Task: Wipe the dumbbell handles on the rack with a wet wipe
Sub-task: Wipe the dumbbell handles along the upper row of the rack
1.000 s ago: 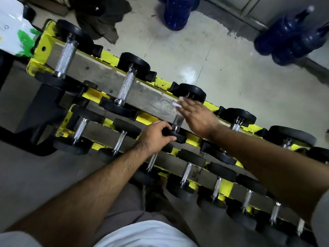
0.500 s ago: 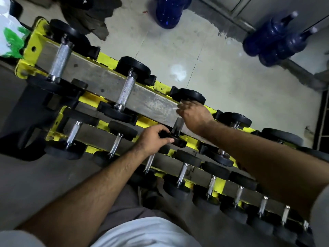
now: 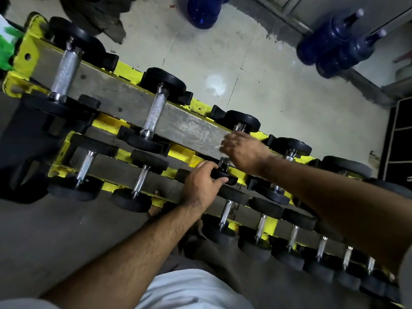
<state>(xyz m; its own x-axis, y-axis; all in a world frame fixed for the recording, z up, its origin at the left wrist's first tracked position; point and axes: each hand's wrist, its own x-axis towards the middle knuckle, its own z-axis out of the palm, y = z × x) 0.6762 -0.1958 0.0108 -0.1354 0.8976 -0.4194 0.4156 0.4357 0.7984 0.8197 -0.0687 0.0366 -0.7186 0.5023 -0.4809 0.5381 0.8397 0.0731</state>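
While both arms reached over the rack, the scene stood thus:

Dumbbell being wiped: the third dumbbell [image 3: 231, 150] from the left end of the rack's upper tier lay across the grey shelf, its handle mostly hidden under the right hand, its far black head at the rack's back edge.
Right hand: the right hand [image 3: 243, 152] curled over that handle, gripping a wet wipe [image 3: 219, 146], of which only a pale sliver showed at the fingertips.
Left hand: the left hand [image 3: 201, 181] gripped the near black head [image 3: 224, 173] of the same dumbbell at the front edge of the upper tier, thumb and fingers wrapped round its rim.
Rack: the yellow rack [image 3: 33, 47] ran slantwise from upper left to lower right, with a grey shelf [image 3: 124, 97] on top and a second tier below and nearer.
Neighbours on the upper tier: two larger dumbbells with knurled handles [image 3: 153, 112] lay to the left, well apart; another [image 3: 289, 150] lay just beside on the right, partly covered by the right forearm.
Lower tier: a row of smaller dumbbells [image 3: 225, 214] lay under both arms, several blocked from sight by them.
Floor: blue water jugs [image 3: 334, 45] stood beyond the rack's back edge, near the wall; another blue jug [image 3: 202, 10] stood at the top; a dark cloth [image 3: 98, 14] lay by the rack's far left corner.
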